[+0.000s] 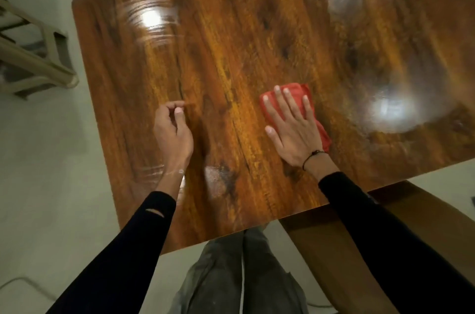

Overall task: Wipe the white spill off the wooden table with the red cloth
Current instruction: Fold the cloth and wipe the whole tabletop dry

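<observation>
A glossy wooden table (231,43) fills most of the view. My right hand (293,128) lies flat with fingers spread on a folded red cloth (298,91), pressing it onto the table's right half. My left hand (173,131) hovers over the left half with fingers loosely curled and nothing in it. A faint whitish smear (214,177) shows near the front edge, between my two arms. Pale streaks (151,172) mark the wood beside my left wrist.
Bright lamp glare (154,19) reflects at the back left and more glare (390,110) sits at the right. A beige plastic chair (33,61) stands on the floor to the left. A brown wooden seat (334,244) sits below the table's front right edge.
</observation>
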Demonstrator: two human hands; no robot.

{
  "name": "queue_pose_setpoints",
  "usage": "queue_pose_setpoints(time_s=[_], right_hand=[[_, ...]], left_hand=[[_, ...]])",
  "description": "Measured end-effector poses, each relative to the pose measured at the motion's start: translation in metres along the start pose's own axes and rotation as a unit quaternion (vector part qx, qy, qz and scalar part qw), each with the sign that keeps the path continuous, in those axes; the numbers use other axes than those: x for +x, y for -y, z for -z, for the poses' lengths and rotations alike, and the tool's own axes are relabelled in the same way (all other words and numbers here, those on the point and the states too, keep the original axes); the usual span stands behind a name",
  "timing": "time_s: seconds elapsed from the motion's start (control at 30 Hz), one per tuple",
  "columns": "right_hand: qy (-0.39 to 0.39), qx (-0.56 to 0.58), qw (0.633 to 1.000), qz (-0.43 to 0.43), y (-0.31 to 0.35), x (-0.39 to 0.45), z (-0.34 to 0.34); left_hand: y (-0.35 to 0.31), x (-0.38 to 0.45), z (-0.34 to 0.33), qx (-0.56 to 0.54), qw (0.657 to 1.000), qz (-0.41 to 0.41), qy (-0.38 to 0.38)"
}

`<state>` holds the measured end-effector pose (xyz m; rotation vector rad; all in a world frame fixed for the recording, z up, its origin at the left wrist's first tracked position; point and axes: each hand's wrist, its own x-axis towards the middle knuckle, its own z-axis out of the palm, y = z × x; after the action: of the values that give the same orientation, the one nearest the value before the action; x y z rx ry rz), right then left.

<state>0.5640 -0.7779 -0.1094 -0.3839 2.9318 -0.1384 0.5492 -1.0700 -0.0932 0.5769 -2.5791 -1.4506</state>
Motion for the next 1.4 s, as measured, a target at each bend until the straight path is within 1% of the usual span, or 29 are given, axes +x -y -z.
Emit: queue_pose_setpoints(time_s=[0.07,0.13,0.2,0.27,0.4,0.5,0.6,0.67,0.7,0.8,0.9,1.0,1.13,1.2,1.3,1.33,1.37,1.4], right_hand=[[-0.005,0.019,0.999,-0.032,0.017,0.023,0.000],[-0.003,0.024,0.999,-0.033,0.038,0.043,-0.001],[-0.001,0.018,1.000,0.001,0.064,0.057,-0.002],[-0.003,0.019,0.999,0.045,0.094,0.061,-0.004],[0.006,0.008,0.988,0.155,0.149,0.028,-0.020],[0.016,0.006,0.977,0.215,0.147,-0.018,-0.033],[0.018,0.010,0.977,0.214,0.113,-0.047,-0.034],[0.014,0.012,0.984,0.178,0.084,-0.048,-0.028],[0.016,0.012,0.988,0.155,0.070,-0.043,-0.024],[0.012,0.002,0.997,0.075,0.024,-0.022,-0.013],[-0.001,0.005,1.000,-0.022,-0.028,0.000,-0.004],[-0.002,0.035,0.991,-0.128,-0.085,0.006,0.002],[-0.023,0.082,0.959,-0.269,-0.143,-0.023,0.008],[-0.035,0.101,0.934,-0.341,-0.144,-0.045,0.006],[-0.065,0.108,0.891,-0.435,-0.114,-0.065,-0.002],[-0.071,0.109,0.883,-0.450,-0.101,-0.069,-0.005],[-0.073,0.108,0.884,-0.449,-0.089,-0.072,-0.009],[-0.068,0.100,0.894,-0.431,-0.079,-0.077,-0.013]], left_hand=[[0.011,0.002,0.014,0.023,0.999,0.002,-0.024],[0.020,0.000,0.026,0.070,0.997,0.003,-0.038],[0.030,-0.006,0.034,0.122,0.992,-0.002,-0.033],[0.040,-0.012,0.040,0.158,0.987,-0.011,-0.011],[0.052,-0.019,0.044,0.188,0.981,-0.049,0.016],[0.055,-0.019,0.042,0.201,0.978,-0.053,0.012],[0.049,-0.021,0.036,0.204,0.978,-0.049,-0.002],[0.036,-0.025,0.024,0.208,0.976,-0.061,0.005],[0.027,-0.029,0.015,0.209,0.975,-0.075,0.022],[-0.010,-0.045,-0.026,0.183,0.965,-0.151,0.115],[-0.041,-0.058,-0.071,0.172,0.939,-0.221,0.200],[-0.058,-0.063,-0.105,0.187,0.923,-0.243,0.231],[-0.062,-0.065,-0.131,0.211,0.910,-0.258,0.245],[-0.059,-0.068,-0.135,0.224,0.908,-0.261,0.238],[-0.055,-0.074,-0.138,0.236,0.908,-0.263,0.224],[-0.055,-0.077,-0.139,0.233,0.913,-0.256,0.217],[-0.057,-0.079,-0.141,0.228,0.919,-0.246,0.207],[-0.059,-0.083,-0.144,0.221,0.926,-0.234,0.198]])
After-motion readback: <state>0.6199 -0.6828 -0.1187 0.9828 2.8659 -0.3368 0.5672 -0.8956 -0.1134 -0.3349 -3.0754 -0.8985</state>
